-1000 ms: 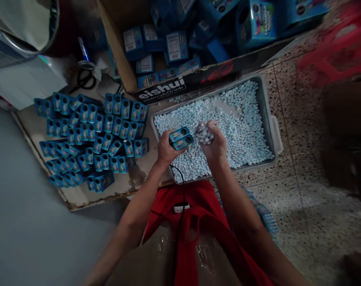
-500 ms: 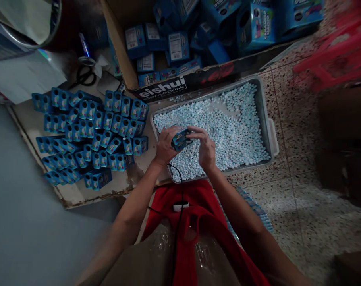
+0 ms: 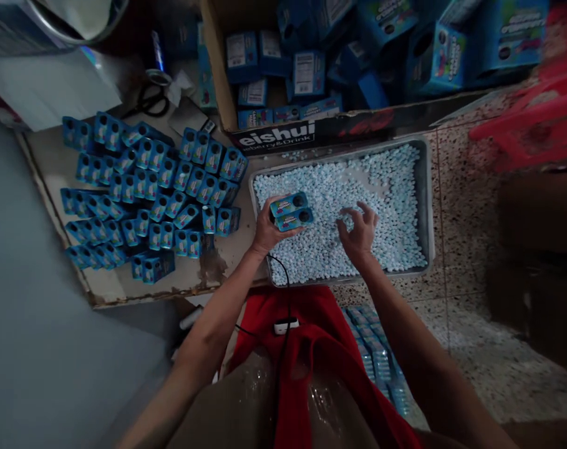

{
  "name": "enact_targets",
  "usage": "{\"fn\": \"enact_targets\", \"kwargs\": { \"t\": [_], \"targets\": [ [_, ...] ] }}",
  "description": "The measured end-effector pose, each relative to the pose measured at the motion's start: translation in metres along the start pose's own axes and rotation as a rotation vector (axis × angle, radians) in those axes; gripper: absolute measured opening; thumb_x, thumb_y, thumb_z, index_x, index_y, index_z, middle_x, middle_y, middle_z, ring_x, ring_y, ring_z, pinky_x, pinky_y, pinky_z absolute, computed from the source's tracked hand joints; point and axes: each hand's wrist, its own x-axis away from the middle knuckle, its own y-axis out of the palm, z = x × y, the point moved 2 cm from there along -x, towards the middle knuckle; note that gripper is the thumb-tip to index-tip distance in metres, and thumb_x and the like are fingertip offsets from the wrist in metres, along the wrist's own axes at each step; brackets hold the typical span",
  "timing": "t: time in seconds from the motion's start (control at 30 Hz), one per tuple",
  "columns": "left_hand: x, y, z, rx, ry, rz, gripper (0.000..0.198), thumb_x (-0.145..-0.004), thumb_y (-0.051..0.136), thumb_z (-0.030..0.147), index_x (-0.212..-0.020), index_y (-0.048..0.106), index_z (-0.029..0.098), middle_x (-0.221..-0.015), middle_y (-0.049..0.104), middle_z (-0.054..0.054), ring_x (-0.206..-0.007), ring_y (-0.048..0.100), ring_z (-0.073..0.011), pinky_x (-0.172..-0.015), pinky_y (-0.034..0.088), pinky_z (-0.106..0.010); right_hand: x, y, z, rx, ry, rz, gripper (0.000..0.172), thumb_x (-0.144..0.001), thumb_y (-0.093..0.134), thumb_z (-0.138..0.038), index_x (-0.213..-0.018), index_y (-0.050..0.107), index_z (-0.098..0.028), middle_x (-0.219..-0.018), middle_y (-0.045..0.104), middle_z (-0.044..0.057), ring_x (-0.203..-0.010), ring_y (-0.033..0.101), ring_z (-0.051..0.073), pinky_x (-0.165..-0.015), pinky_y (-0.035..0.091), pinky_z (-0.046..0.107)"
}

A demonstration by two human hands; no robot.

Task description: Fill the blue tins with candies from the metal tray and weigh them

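Note:
Two small blue candy boxes (image 3: 292, 211) lie side by side in my left hand (image 3: 266, 229), which grips them from the left over the tray. Each box has a dark round hole in its top face. Below and around them, a metal tray (image 3: 427, 199) holds a thick layer of small pale blue and white candies (image 3: 311, 255). My right hand (image 3: 359, 234) hovers at the candies to the right of the boxes, fingers apart and curved, with nothing visible in them. Its fingertips are close to the candies; whether they touch, I cannot tell.
Rows of blue boxes with holes (image 3: 147, 187) cover the table at left. A large cardboard carton (image 3: 278, 138) full of blue boxes stands behind the tray. Scissors (image 3: 153, 100) lie at the back left. A red plastic stool (image 3: 512, 134) is at right, wrapped packs (image 3: 374, 349) below.
My right hand has moved away from the boxes, rightward to the candies, and its fingers have spread. The boxes in my left hand now show their tops more fully. The view has shifted slightly.

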Motion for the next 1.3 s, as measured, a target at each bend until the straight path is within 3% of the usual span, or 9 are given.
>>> {"fn": "enact_targets", "kwargs": {
  "t": [0.2,0.4,0.47,0.57,0.67,0.8,1.0,1.13,1.3],
  "targets": [
    [0.051,-0.053,0.038,-0.182,0.051,0.191,0.084,-0.080,0.098,0.068,-0.146,0.063,0.028,-0.147,0.075,-0.016,-0.146,0.071,-0.0380,-0.129,0.056,-0.065,0.005,-0.006,0.000,0.062,-0.132,-0.071,0.059,-0.103,0.065,-0.059,-0.149,0.063,-0.023,-0.164,0.051,0.025,-0.155,0.049,0.046,-0.127,0.037,0.075],
    [0.092,-0.099,0.042,-0.313,-0.041,0.390,0.089,-0.079,0.102,0.059,-0.149,0.057,0.026,-0.152,0.073,-0.018,-0.141,0.074,-0.0359,-0.120,0.064,-0.056,0.026,0.029,-0.038,0.212,-0.093,-0.229,0.081,-0.102,0.063,-0.070,-0.160,0.059,-0.014,-0.176,0.038,0.034,-0.164,0.034,0.055,-0.124,0.036,0.080],
    [0.090,-0.095,0.036,-0.276,-0.027,0.393,0.087,-0.082,0.101,0.055,-0.149,0.056,0.024,-0.151,0.074,-0.018,-0.139,0.075,-0.0347,-0.119,0.064,-0.053,0.029,0.041,-0.053,0.183,-0.022,-0.319,0.071,-0.099,0.068,-0.068,-0.146,0.070,-0.015,-0.167,0.050,0.033,-0.156,0.043,0.053,-0.122,0.039,0.077],
    [0.077,-0.074,0.029,-0.210,0.002,0.324,0.083,-0.084,0.100,0.051,-0.148,0.056,0.023,-0.150,0.074,-0.018,-0.138,0.076,-0.0333,-0.119,0.064,-0.050,0.016,0.045,-0.063,-0.125,0.177,-0.406,0.050,-0.085,0.083,-0.066,-0.105,0.076,-0.020,-0.127,0.073,0.023,-0.128,0.063,0.042,-0.113,0.051,0.062],
    [0.062,-0.051,0.023,-0.275,0.056,0.249,0.081,-0.083,0.100,0.043,-0.149,0.058,0.023,-0.148,0.075,-0.016,-0.139,0.075,-0.0342,-0.127,0.057,-0.056,-0.007,0.033,-0.063,-0.386,0.351,-0.321,0.053,-0.078,0.082,-0.074,-0.086,0.064,-0.024,-0.090,0.068,0.009,-0.098,0.066,0.031,-0.091,0.059,0.047],
    [0.043,-0.026,0.011,-0.426,0.102,0.178,0.079,-0.081,0.100,0.033,-0.148,0.060,0.022,-0.148,0.074,-0.016,-0.142,0.072,-0.0358,-0.133,0.051,-0.058,-0.022,0.003,-0.077,-0.715,0.482,-0.199,0.051,-0.091,0.057,-0.079,-0.089,0.056,-0.028,-0.084,0.062,0.002,-0.082,0.066,0.023,-0.071,0.059,0.035],
    [0.020,0.013,0.007,-0.541,0.066,0.000,0.072,-0.081,0.097,0.024,-0.145,0.065,0.020,-0.145,0.075,-0.016,-0.142,0.070,-0.0362,-0.133,0.049,-0.056,-0.029,-0.012,-0.142,-1.319,0.413,0.028,0.037,-0.092,0.061,-0.058,-0.076,0.050,-0.027,-0.080,0.055,0.002,-0.085,0.063,0.022,-0.088,0.059,0.039],
    [0.013,0.020,0.017,-0.588,-0.030,-0.096,0.076,-0.072,0.103,0.027,-0.140,0.069,0.022,-0.136,0.077,-0.014,-0.130,0.073,-0.0371,-0.117,0.059,-0.051,-0.033,0.003,-0.140,-1.216,0.425,0.101,0.045,-0.097,0.059,-0.060,-0.071,0.041,-0.029,-0.073,0.042,-0.001,-0.072,0.051,0.020,-0.082,0.055,0.038],
    [0.008,-0.002,0.024,-0.610,-0.142,0.010,0.082,-0.065,0.109,0.043,-0.134,0.071,0.021,-0.127,0.080,-0.014,-0.120,0.076,-0.0388,-0.106,0.063,-0.047,-0.043,-0.001,-0.080,-0.956,0.529,-0.001,0.057,-0.096,0.036,-0.084,-0.076,0.034,-0.031,-0.072,0.043,0.000,-0.072,0.055,0.023,-0.077,0.056,0.041]
  ]
}}
